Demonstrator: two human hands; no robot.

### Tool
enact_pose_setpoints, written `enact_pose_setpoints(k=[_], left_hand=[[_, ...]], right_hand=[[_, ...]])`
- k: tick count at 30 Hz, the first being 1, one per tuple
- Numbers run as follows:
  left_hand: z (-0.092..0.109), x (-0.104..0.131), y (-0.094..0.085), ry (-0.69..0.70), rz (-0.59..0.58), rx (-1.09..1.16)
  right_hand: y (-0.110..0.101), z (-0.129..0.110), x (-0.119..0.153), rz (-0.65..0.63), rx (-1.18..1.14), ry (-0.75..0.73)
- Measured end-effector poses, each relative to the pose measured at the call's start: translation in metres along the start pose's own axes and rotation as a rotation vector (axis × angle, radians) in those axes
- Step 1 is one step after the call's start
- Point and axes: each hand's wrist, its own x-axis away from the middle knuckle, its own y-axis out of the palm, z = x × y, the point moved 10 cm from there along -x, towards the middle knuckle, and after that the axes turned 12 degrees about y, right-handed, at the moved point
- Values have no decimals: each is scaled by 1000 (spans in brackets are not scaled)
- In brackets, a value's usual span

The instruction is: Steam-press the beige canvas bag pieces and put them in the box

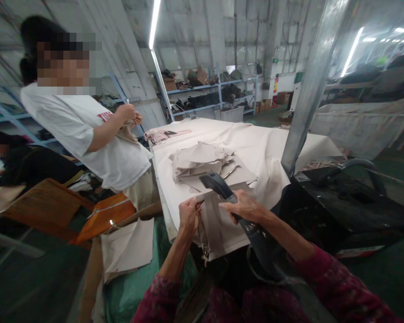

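Observation:
My left hand (189, 215) is closed, pinching the upper left edge of a beige fabric piece (218, 224). A strip that looks like a zipper, with a metal pull at its lower end, hangs along that edge. My right hand (244, 206) is wrapped round a black handheld tool (218, 185) with a curved head and a thick hose-like lower part. The tool's head is above the fabric piece, pointing up and left; I cannot tell whether it touches the cloth. Just beyond lies a pile of beige fabric pieces (198, 157), with a thin metal tool (230, 172) on it.
A cloth-covered table (256, 139) extends ahead, with a metal post (306, 89) at its right. At right stands a black machine (353, 202) with a handle. More fabric pieces (128, 249) lie at lower left. A co-worker (87, 125) stands left, holding cloth.

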Motion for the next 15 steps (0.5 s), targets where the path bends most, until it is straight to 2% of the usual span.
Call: enact_pose_setpoints(k=[3,8,12,15], left_hand=[[0,1,-4,-1,47,32],[10,-11,-19,38,128,46],[40,-36,-29,133,205,8],[78,-61,-26,233,239,-50]], right_hand=[[-20,5,16,23,-9,30],[-47,26,62,54,35,99],[-65,52,92,127,60,183],[-78,70,107,186,24,241]])
